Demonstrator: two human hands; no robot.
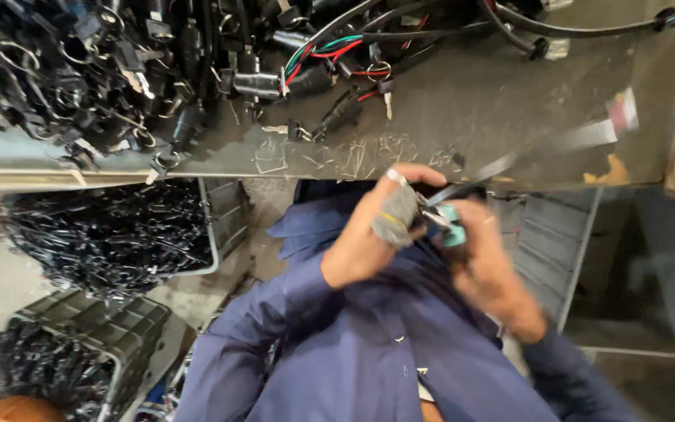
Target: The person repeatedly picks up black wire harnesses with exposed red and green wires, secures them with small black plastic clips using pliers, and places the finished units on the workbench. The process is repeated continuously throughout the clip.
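Gripping one teal connector (452,225), two hands, left (376,227), right (487,258), two crates (228,219).

A: Where does the one view look from?

B: From the head, steeply down and close over the hands (423,227), which meet just below the surface (462,117) edge.

A: What lies around that edge?

B: Beyond it the surface top; beneath it, crates (220,219) on the floor.

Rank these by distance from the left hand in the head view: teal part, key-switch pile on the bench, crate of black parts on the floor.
From the left hand:
1. Teal part, just beside it, at the right hand.
2. Key-switch pile, up left on the bench.
3. Crate of black parts, far lower left.
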